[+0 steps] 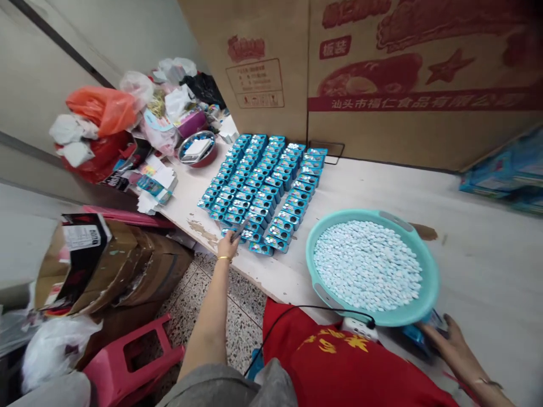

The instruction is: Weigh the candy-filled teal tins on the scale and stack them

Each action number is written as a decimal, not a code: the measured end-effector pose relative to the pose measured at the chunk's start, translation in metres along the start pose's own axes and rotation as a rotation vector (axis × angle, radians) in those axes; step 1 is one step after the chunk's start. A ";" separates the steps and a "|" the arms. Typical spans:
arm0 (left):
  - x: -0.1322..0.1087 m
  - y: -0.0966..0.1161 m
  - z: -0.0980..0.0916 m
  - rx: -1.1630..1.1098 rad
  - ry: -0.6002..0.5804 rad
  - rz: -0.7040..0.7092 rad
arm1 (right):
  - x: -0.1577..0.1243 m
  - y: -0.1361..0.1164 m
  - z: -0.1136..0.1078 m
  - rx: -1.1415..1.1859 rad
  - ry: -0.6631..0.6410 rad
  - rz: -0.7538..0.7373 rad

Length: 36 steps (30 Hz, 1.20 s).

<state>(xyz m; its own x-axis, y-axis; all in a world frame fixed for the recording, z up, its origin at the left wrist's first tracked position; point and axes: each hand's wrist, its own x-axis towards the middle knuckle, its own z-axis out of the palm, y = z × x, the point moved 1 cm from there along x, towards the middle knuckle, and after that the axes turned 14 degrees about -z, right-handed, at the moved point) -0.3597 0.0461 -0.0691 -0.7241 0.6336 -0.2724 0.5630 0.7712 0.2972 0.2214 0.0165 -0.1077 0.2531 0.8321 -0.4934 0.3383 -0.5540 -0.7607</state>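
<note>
Head view: at centre, blue boxes (257, 210) are ranked holes-up, apparently for access, and a dark implement (240, 229) is gripped by the left hand (227, 245); at right, pellets (369, 265) are contained by a basin (431, 285); at lower right, whether blue packaging (414, 335) is gripped by the right hand (455, 342) cannot be told

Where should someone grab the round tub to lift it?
The tub is probably best held by its far-right grip and near-left grip, coming from both sides. These grey parts sit opposite each other on the rim, which should keep the pale pieces level.
</note>
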 end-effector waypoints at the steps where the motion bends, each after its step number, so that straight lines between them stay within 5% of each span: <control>1: -0.002 0.002 0.000 -0.012 -0.005 0.004 | -0.002 -0.004 -0.003 0.129 -0.025 0.087; 9: 0.002 0.033 0.001 -0.208 0.050 0.025 | 0.003 -0.038 -0.051 0.619 0.005 -0.025; 14: -0.048 0.060 0.004 -0.216 0.237 0.188 | -0.001 -0.059 -0.065 0.782 -0.051 -0.122; 20: -0.134 0.141 0.037 0.106 -0.220 0.682 | -0.001 -0.078 -0.048 0.763 -0.032 -0.233; 26: -0.171 0.212 0.077 0.431 -0.272 0.741 | -0.007 -0.091 -0.043 0.730 0.001 -0.308; 30: -0.171 0.234 0.101 0.508 -0.278 0.747 | -0.007 -0.080 -0.037 0.819 0.065 -0.205; 36: -0.183 0.235 0.130 0.514 -0.398 0.792 | -0.003 -0.066 -0.029 0.877 0.042 -0.039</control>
<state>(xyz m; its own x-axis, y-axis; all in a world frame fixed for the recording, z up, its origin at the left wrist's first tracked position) -0.0430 0.1192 -0.0686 0.0618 0.8751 -0.4800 0.9927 -0.0040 0.1205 0.2250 0.0502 -0.0434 0.2952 0.8387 -0.4577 -0.4664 -0.2916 -0.8351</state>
